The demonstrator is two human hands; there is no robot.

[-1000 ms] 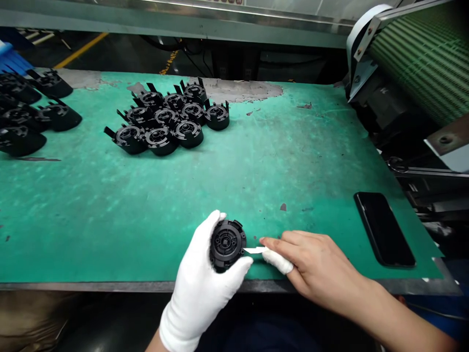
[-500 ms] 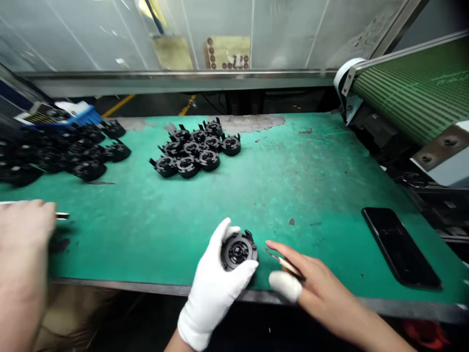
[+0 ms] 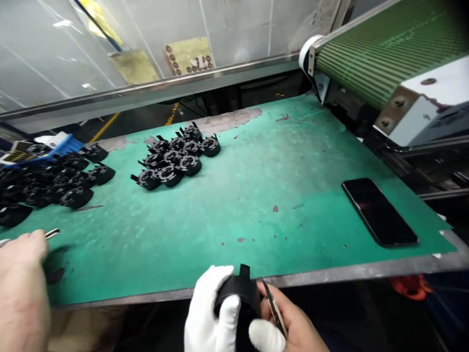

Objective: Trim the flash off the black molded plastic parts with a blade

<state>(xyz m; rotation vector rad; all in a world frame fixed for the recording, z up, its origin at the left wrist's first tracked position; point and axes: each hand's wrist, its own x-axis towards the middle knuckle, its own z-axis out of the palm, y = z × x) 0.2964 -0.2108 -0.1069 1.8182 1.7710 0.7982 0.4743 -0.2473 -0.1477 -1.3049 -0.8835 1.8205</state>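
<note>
My left hand (image 3: 210,313), in a white glove, is closed round a black round plastic housing (image 3: 240,293) with an upright tab. The housing is tilted at the table's front edge, so its inside barely shows. My right hand (image 3: 293,318) is bare except for a white cover on the thumb. It grips a pair of slim tweezers (image 3: 276,310), pale with a dark tip pointing up. The right fingers are at the housing's right side and appear to touch it.
Several similar black housings (image 3: 172,159) stand grouped on the green table (image 3: 234,205), with more (image 3: 62,181) beside a blue bin (image 3: 69,146). A black phone (image 3: 379,212) lies right, below a green conveyor (image 3: 395,44). At left is another person's hand (image 3: 25,259) holding a thin tool.
My left hand has brought the housing down to the table edge and tipped it. My right hand has moved in against it, tweezers still held. The view has turned right.
</note>
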